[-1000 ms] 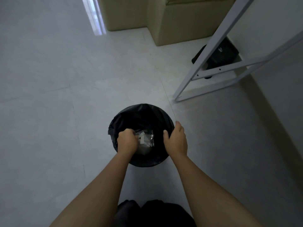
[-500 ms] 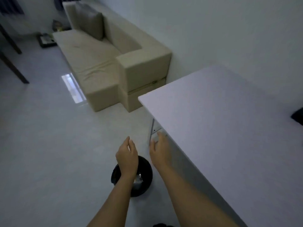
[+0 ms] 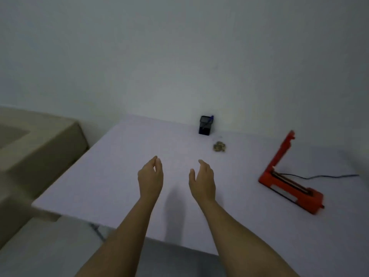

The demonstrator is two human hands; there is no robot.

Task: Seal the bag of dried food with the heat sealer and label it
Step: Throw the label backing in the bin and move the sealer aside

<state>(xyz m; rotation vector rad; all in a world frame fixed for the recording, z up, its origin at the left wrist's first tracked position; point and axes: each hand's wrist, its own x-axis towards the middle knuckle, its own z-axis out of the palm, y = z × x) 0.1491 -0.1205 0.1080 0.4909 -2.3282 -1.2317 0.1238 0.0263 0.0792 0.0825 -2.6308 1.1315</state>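
Now we see the heat sealer (image 3: pixel 287 176) on the right side of the white table (image 3: pixel 119 166). It is bright red, and its lid stands up high, so it is open. A thin dark cord (image 3: pixel 329 176) runs from it to the right.

A moment ago we looked down at a black bin on the floor with both hands over it, and the sealer was out of sight. Our left hand (image 3: pixel 150 177) and right hand (image 3: pixel 202 180) now hang over the table top. The palms face each other, and the fingers are loose, a little bent and hold nothing.

The sealer's long base lies slanted, from far left to near right. Its hinge is at the far left end and the lid points up.

A small brown heap of dried food (image 3: pixel 219 146) lies near a black pen holder (image 3: pixel 205 125) at the back. We cannot tell if a bag is round it.
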